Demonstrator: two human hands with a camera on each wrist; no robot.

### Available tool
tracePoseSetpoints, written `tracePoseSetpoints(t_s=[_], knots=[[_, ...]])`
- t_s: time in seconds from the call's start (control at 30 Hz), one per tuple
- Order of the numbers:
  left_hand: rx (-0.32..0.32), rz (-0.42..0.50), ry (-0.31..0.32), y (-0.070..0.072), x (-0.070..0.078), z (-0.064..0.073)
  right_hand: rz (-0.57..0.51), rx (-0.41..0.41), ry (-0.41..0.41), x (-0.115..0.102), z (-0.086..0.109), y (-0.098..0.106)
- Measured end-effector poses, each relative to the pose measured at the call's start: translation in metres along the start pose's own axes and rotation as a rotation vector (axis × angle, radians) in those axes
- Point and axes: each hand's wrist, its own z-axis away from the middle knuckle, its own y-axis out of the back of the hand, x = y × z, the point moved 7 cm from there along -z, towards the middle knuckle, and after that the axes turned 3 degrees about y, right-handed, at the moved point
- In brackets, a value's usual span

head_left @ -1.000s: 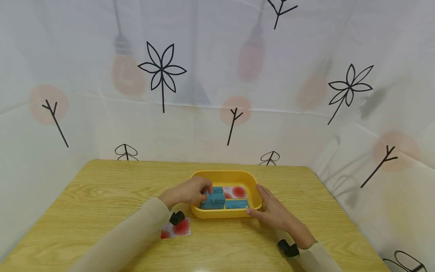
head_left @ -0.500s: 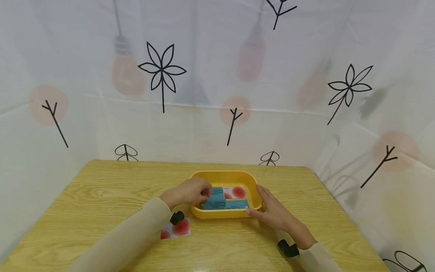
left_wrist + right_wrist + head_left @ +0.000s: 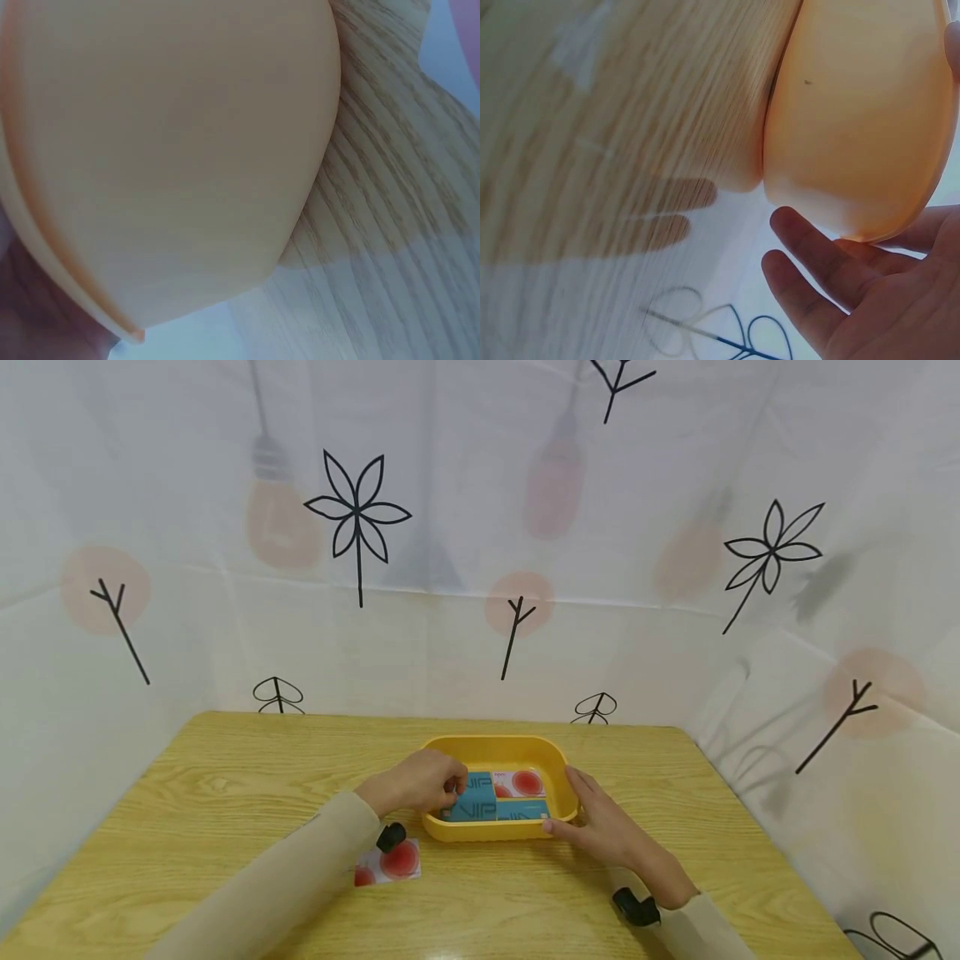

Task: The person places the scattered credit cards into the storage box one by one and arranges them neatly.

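Observation:
A yellow tray (image 3: 498,832) stands on the table in the head view. Inside lie a far blue card (image 3: 478,782), a red-and-white card (image 3: 527,783), a near right blue card (image 3: 522,810) and a near left blue card (image 3: 474,811) lettered VIP. My left hand (image 3: 422,781) reaches over the tray's left rim, fingers curled, pinching the near left blue card at its left side; its fingertips are partly hidden. With thumb at the front rim and fingers at the right end, my right hand (image 3: 603,827) holds the tray's corner. The right wrist view shows two of its fingers (image 3: 802,289) off the wall.
Another red-and-white card (image 3: 390,862) lies on the wooden table (image 3: 480,902), left of the tray and partly under the left wrist. A white patterned cloth (image 3: 465,643) hangs behind the table. Black wrist cameras sit on both wrists.
My left hand has lowered the near left blue card, raised and tilted a second ago, until it lies about level with the other cards. The right hand and tray have stayed put.

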Motion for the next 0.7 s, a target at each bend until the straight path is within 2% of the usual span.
tracePoseSetpoints(t_s=[0.27, 0.7], knots=[[-0.043, -0.012, 0.006, -0.0031, -0.0013, -0.0023, -0.012, 0.003, 0.013, -0.0013, 0.0013, 0.0009], [-0.060, -0.009, 0.019, -0.0052, -0.0006, -0.0030, -0.006, -0.002, 0.011, -0.0005, 0.0002, -0.0002]])
